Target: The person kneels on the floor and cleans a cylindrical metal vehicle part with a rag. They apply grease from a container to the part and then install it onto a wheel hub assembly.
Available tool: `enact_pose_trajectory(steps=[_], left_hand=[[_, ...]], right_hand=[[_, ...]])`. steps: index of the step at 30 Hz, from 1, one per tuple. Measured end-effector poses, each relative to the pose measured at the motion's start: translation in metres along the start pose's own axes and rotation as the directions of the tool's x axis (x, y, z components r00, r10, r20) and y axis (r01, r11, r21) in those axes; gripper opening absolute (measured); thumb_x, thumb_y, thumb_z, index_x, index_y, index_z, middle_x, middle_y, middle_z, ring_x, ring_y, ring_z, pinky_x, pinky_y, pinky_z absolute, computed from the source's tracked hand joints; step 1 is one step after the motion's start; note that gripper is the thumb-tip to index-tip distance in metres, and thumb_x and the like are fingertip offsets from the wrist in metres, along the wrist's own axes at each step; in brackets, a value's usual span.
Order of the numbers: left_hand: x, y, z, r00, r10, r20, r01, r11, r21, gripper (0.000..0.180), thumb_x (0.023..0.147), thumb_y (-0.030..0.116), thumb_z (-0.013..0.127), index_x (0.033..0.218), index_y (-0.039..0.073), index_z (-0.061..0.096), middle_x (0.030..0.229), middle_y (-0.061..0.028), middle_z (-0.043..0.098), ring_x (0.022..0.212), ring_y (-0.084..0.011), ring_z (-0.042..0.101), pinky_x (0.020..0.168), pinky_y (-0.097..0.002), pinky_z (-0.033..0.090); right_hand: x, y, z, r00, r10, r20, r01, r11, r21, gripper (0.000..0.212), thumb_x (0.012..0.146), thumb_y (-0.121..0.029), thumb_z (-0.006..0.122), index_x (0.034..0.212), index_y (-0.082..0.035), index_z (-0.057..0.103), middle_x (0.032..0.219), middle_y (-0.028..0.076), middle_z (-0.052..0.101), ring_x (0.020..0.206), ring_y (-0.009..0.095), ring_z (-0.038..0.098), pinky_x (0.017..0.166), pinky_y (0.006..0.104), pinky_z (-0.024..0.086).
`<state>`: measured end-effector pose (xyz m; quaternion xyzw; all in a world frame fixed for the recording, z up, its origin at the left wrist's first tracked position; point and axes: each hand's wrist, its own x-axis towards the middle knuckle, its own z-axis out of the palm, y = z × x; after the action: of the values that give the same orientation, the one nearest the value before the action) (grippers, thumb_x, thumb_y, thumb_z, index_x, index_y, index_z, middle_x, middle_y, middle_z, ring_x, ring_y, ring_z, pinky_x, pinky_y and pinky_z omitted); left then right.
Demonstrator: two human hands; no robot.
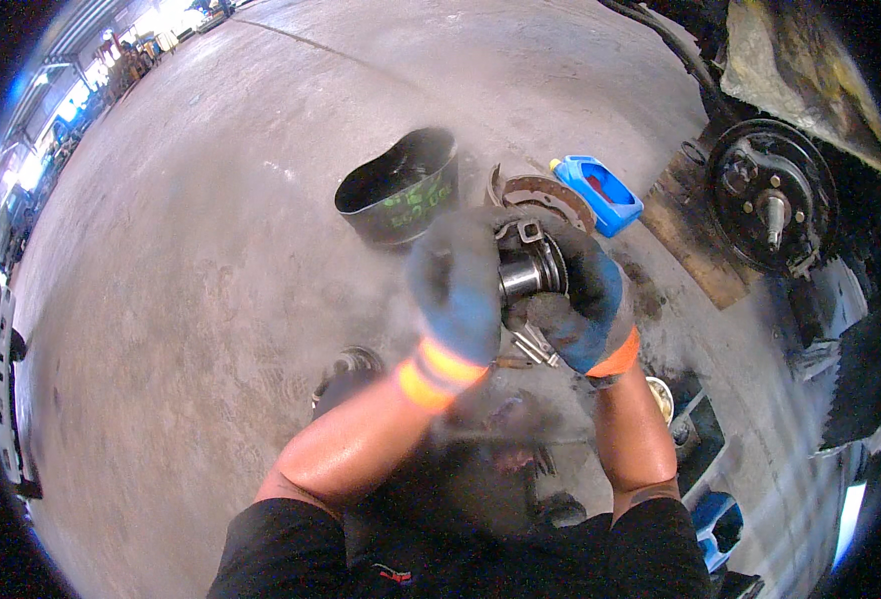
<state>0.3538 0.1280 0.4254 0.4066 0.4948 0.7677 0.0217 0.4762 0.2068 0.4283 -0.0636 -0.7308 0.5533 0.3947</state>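
My right hand [592, 309], in a blue and dark glove with an orange cuff, is closed round a cylindrical metal part [522, 281]. That part has a shiny barrel, dark rings and a small square-holed lug on top. Against the barrel's left end is my left hand [452, 285], gloved alike, blurred by motion and curled like a fist. Whatever its fingers hold is hidden. Just below the hands lie some slim silvery metal pieces [535, 344]. Beyond them, curved brake shoes [545, 195] rest on the floor.
A black cut-open container [401, 200] stands ahead, beside a cut-open blue jug [603, 195]. At right, a brake backing plate with a spindle [773, 215] is mounted above a wooden board [695, 235]. Another blue jug [717, 524] is at lower right. A round metal part [356, 361] lies left of my legs.
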Motion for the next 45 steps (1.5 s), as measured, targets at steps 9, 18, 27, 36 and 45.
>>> enact_pose_trajectory(steps=[9, 18, 27, 36, 45], left_hand=[[-0.005, 0.001, -0.003, 0.992, -0.128, 0.006, 0.125, 0.957, -0.262, 0.037, 0.104, 0.033, 0.043, 0.097, 0.004, 0.064, 0.082, -0.0054, 0.066, 0.070, -0.0129, 0.063, 0.062, -0.0292, 0.052], [-0.004, 0.002, -0.003, 0.994, 0.109, -0.015, -0.107, 0.990, 0.092, 0.003, 0.093, 0.005, 0.060, 0.091, 0.005, 0.062, 0.084, 0.0013, 0.060, 0.077, -0.0094, 0.055, 0.066, -0.0265, 0.048], [-0.007, 0.001, -0.002, 1.000, -0.006, 0.019, 0.007, 0.999, -0.054, 0.032, 0.079, 0.011, 0.069, 0.107, 0.001, 0.057, 0.093, -0.0139, 0.062, 0.080, -0.0277, 0.062, 0.069, -0.0370, 0.051], [-0.009, 0.002, 0.002, 1.000, -0.014, -0.012, 0.013, 0.996, -0.084, 0.027, 0.088, 0.016, 0.063, 0.111, 0.002, 0.057, 0.095, -0.0129, 0.063, 0.081, -0.0232, 0.063, 0.072, -0.0348, 0.052], [-0.013, 0.005, 0.007, 0.996, -0.025, -0.082, 0.029, 0.999, 0.043, 0.022, 0.098, 0.023, 0.055, 0.108, 0.004, 0.059, 0.094, -0.0094, 0.063, 0.081, -0.0164, 0.063, 0.073, -0.0316, 0.053]], right_hand=[[-0.005, -0.004, 0.001, 0.997, 0.074, 0.000, -0.073, 0.994, 0.081, 0.089, 0.072, -0.045, 0.086, 0.137, 0.003, 0.048, 0.127, 0.015, 0.062, 0.111, 0.023, 0.062, 0.094, 0.0376, 0.051], [-0.008, -0.006, -0.004, 0.999, 0.037, -0.023, -0.040, 0.986, -0.160, 0.095, 0.066, -0.052, 0.088, 0.135, 0.001, 0.050, 0.126, 0.015, 0.063, 0.113, 0.023, 0.062, 0.097, 0.0397, 0.050], [-0.008, 0.017, -0.006, 0.987, -0.156, -0.028, 0.154, 0.984, -0.086, 0.083, 0.062, -0.035, 0.094, 0.128, -0.001, 0.055, 0.121, 0.013, 0.065, 0.110, 0.022, 0.063, 0.096, 0.0387, 0.050], [-0.004, -0.007, -0.008, 0.986, -0.165, -0.028, 0.118, 0.806, -0.580, 0.068, 0.062, -0.019, 0.090, 0.121, -0.002, 0.060, 0.112, 0.009, 0.068, 0.100, 0.019, 0.065, 0.089, 0.0342, 0.052], [-0.006, 0.003, -0.008, 0.997, -0.012, -0.077, -0.001, 0.987, -0.163, 0.083, 0.054, -0.034, 0.097, 0.121, -0.004, 0.059, 0.116, 0.008, 0.067, 0.105, 0.018, 0.063, 0.093, 0.0337, 0.049]])
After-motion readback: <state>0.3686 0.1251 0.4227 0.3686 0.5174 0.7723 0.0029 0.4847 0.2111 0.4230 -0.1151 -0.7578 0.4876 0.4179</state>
